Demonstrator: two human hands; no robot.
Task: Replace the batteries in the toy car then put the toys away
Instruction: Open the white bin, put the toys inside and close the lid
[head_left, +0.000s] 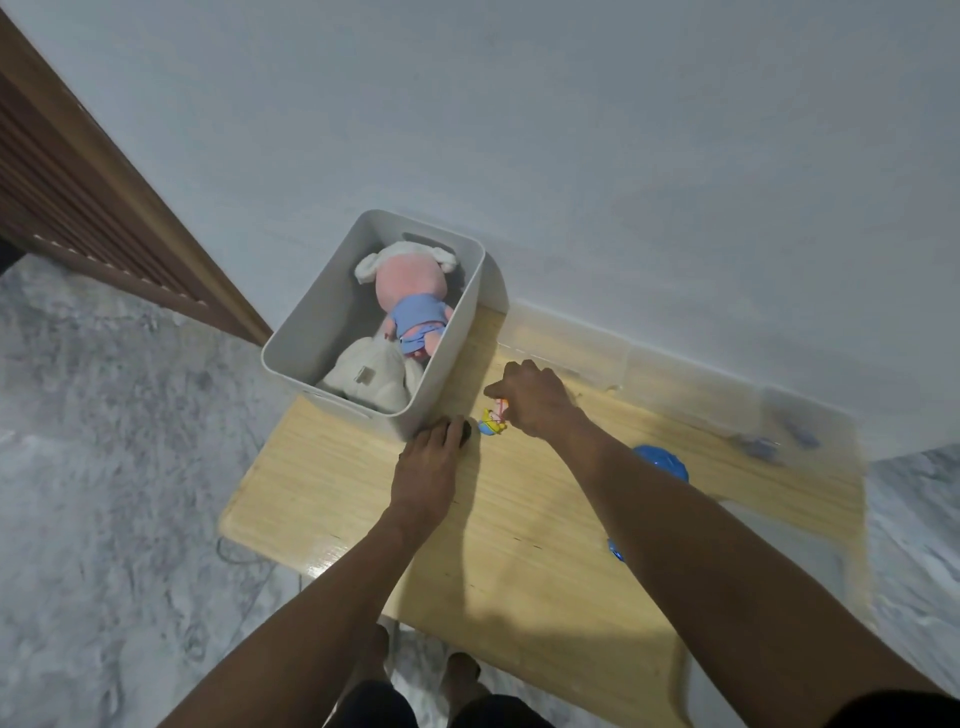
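Right now both hands are working at the 12 o'clock side of the wooden tabletop (519, 545), beside the white storage bin (306, 322) that is sitting at about 11 o'clock. Right hand (535, 397) is curling its grip around a small toy figure (493, 418), yellow and blue with a pink-white top, pinching the upper part while the base is poking out below the fingers, just off or on the wood, can't tell which. Left hand (431, 462) is resting fingers-down over a small dark object (464, 431) right at the bin's near corner; mostly hidden, could be a toy wheel or car part, can't tell, and the grip state on it is not readable.

Bin is already holding a pink plush doll (415, 296) in blue clothes and a white plush (369, 376), so putting away looks partly done. A blue plastic piece (665, 460) is lying at 3 o'clock behind the right forearm, another blue bit (615, 551) nearer; blurry grey-blue items (763, 447) at 2 o'clock are too smeared to name. Toy car not clearly identifiable.

Handling guess: the figure is looking like light, hard, smooth plastic, rigid, slightly slippery, thin upper bits possibly snappable, so taking it round the thicker body is probably safer. Plushes are soft, light, squashable, grabbable anywhere
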